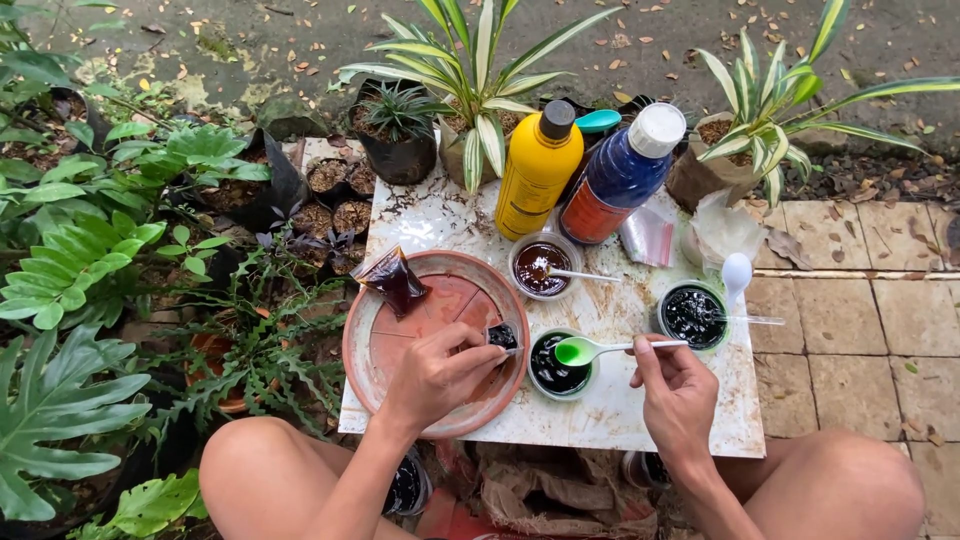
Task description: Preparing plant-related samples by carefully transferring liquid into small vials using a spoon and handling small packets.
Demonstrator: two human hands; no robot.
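**Spooning dark liquid into a small pouch over the saucer**

The white, stained square slab table carries everything; on it, under the left fingers, lies the round terracotta clay saucer, with a filled dark-brown plastic pouch lying on its far side; beyond the fingers stand a tall yellow plastic bottle with a black cap and a blue plastic bottle with a white cap, leaning; nearer are three small clear cups of dark liquid, one just below the right fingers' spoon, one to their right, one beyond.

The left hand has its fingers pressed together, pinching a small clear plastic pouch at the saucer's near-right rim; the right hand pinches the handle of a green plastic spoon, its bowl over the nearest cup, just beside the pouch.

To judge by this, the pouch mouth wants holding open and upright, the spoon kept level and tipped slowly; drips are best caught over the saucer.
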